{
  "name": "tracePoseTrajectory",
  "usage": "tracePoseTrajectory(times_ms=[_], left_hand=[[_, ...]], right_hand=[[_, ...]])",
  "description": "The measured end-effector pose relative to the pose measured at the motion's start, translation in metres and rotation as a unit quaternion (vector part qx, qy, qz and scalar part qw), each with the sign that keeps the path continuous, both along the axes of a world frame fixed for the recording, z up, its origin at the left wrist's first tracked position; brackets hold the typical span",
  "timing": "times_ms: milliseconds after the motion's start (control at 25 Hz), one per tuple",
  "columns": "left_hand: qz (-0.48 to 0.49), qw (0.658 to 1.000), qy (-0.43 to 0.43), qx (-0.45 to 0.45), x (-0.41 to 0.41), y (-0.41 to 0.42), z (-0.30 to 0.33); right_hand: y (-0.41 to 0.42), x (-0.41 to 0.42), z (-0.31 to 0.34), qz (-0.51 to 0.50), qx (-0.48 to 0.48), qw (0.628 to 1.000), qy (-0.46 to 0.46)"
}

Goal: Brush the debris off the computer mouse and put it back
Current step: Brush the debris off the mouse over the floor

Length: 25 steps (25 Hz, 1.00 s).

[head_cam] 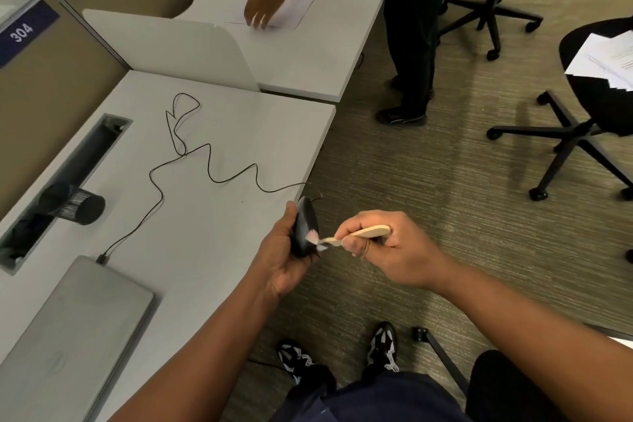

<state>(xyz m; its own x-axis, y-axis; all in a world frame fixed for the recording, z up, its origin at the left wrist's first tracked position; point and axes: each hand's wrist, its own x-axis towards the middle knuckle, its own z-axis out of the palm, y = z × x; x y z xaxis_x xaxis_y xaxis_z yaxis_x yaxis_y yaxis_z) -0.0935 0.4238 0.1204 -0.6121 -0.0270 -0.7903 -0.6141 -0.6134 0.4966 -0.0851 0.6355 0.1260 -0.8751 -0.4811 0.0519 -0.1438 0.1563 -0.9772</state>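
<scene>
Head view: left hand [284,250] grips mouse [306,228]; brush [356,236] touches it.

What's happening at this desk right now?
A person holds a black mouse in the left hand, lifted just past the desk edge. The right hand grips a small wooden brush, its bristles against the mouse. The mouse's cable trails across the desk to a closed laptop. The mouse is not yet back on the desk.

The left hand's fingers [310,255] are hidden behind the mouse [306,228]; the brush [356,236] bristles at the right fingers' tips blur; any debris is too small to tell.
</scene>
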Motion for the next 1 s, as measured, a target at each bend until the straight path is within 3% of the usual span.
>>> tracePoseTrajectory(times_ms=[160, 280, 400, 520, 840, 1000], left_hand=[[0.021, 1.0, -0.008, -0.002, -0.004, 0.003, 0.002], [0.038, 0.999, 0.001, 0.029, -0.004, 0.003, 0.007], [0.03, 0.998, 0.015, 0.059, -0.001, 0.004, 0.012], [0.042, 0.997, 0.02, 0.06, 0.001, 0.006, 0.012], [0.081, 0.996, 0.019, 0.027, 0.001, 0.003, 0.01], [0.083, 0.996, 0.03, 0.029, 0.002, 0.002, 0.015]], right_hand=[[-0.007, 0.012, -0.005, 0.03, -0.005, 1.0, 0.001], [-0.005, 0.013, -0.004, -0.082, -0.095, 0.992, 0.012], [-0.001, 0.007, -0.004, -0.168, -0.083, 0.981, 0.043], [-0.001, 0.009, -0.007, -0.145, -0.044, 0.987, 0.046], [0.0, 0.017, -0.013, -0.054, -0.074, 0.996, 0.019], [-0.006, 0.021, -0.009, -0.138, -0.134, 0.981, 0.018]])
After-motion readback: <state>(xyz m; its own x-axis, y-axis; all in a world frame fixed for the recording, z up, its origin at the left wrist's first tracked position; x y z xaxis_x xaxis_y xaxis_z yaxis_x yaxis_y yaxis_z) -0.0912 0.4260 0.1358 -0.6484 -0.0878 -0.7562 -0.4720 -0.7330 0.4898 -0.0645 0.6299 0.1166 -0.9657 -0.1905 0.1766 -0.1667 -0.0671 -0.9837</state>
